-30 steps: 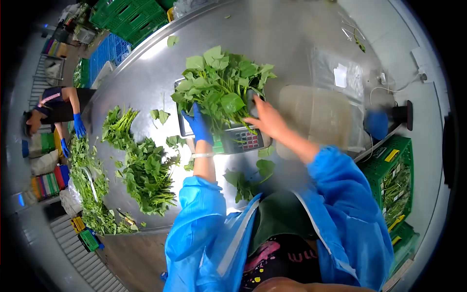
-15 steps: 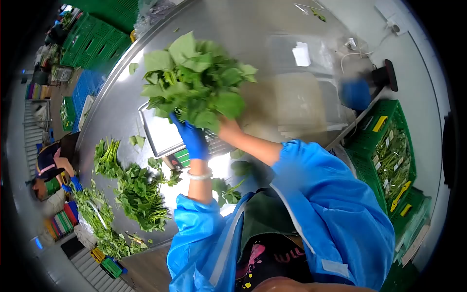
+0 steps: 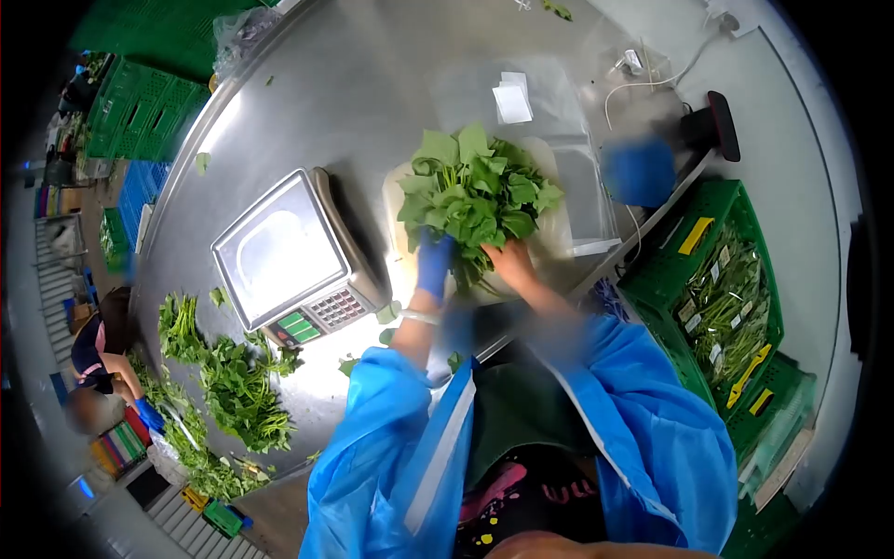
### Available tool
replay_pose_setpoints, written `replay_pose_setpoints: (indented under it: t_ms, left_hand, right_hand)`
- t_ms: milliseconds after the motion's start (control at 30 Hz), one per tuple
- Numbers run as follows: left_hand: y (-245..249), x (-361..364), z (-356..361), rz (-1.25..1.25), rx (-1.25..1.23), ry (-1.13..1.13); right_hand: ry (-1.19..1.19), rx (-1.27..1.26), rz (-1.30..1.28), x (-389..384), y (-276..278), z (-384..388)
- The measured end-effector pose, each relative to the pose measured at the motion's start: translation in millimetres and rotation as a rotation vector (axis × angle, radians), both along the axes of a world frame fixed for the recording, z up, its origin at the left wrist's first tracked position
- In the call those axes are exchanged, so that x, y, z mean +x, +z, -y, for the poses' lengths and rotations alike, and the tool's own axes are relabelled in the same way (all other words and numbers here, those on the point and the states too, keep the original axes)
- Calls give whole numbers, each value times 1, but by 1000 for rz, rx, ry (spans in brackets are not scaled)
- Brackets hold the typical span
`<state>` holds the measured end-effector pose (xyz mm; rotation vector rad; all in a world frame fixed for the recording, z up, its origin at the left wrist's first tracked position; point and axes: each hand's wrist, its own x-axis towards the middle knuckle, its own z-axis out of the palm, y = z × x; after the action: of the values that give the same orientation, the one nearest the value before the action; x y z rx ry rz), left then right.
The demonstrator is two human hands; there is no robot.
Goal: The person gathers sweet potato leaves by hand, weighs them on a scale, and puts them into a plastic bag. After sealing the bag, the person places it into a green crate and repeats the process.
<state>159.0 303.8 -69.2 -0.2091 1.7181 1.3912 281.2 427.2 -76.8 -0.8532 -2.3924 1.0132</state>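
A bunch of leafy greens [image 3: 475, 186] rests over a pale board [image 3: 556, 219] on the steel table, leaves pointing away from me and stems towards me. My left hand [image 3: 435, 264], in a blue glove, grips its left side near the stems. On the right, my bare right hand [image 3: 510, 265] holds the same bunch, its fingers partly hidden under the leaves. Left of my hands stands a weighing scale [image 3: 279, 252] with a bare metal pan and a keypad.
Piles of loose greens [image 3: 244, 396] lie at the table's left. Clear plastic bags [image 3: 579, 186] and white labels [image 3: 512, 99] are beyond the board. A green crate [image 3: 736, 279] of packed greens stands at right. Another person's gloved hand [image 3: 149, 415] is at far left.
Both hands have carried the bunch from above the scale rightward and down onto the pale board. The scale's pan is now uncovered.
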Motion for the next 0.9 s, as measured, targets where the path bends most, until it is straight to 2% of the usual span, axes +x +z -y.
replay_pose_setpoints:
  t_ms: [67,100,133,200,233,267,300,333,367,400,433,467,500,533,567,600,667,733,800,867,900]
  left_hand:
    - [47,-4,17,-86,159,141]
    - [50,-9,33,-137,154,221]
    - [45,-14,50,-187,149,301]
    - [9,-22,81,-283,78,546]
    - [-40,-29,108,-266,221,586]
    - [-17,-23,101,-261,116,586]
    - [-20,-16,97,-413,82,467]
    - [-28,-13,95,-566,54,344]
    - [-71,-19,111,-546,-114,161]
    - [-55,-15,94,-501,-140,206]
    - [-57,-22,96,-587,-223,117]
    - [-120,-22,114,-906,-165,119]
    - [-122,-27,111,-877,-277,143]
    - [-123,-32,107,-841,-385,163]
    - [-94,-35,94,-788,-206,165]
    - [-50,-34,81,-559,-216,89]
    - [-8,-38,65,-190,-192,66]
    - [-8,-40,59,-352,-258,-187]
    - [-7,-47,47,-712,-392,-515]
    - [46,-32,31,-783,-422,-478]
    - [63,-29,22,-875,-507,-536]
  right_hand:
    - [240,-324,111,15,25,-30]
    - [200,-477,146,26,21,-42]
    - [139,-460,114,41,15,-56]
    - [41,-495,-27,70,10,-93]
    - [5,-428,2,80,6,-113]
    - [-39,-356,-19,87,4,-127]
    - [-63,-375,-22,89,-1,-139]
    - [-61,-377,-24,89,-6,-147]
    - [-71,-358,95,87,-13,-151]
    - [-74,-336,205,83,-21,-155]
    - [-42,-237,250,84,-30,-158]
    - [-67,-218,149,82,-43,-158]
    - [-32,-177,158,77,-33,-159]
    - [36,-247,56,81,-47,-169]
    - [100,-384,20,80,-29,-170]
    - [210,-122,86,82,-21,-173]
    - [299,-55,102,68,21,-169]
    - [564,366,144,58,48,-168]
    - [577,428,152,33,82,-160]
    - [897,742,111,9,135,-133]
    - [1036,771,59,-1,160,-111]
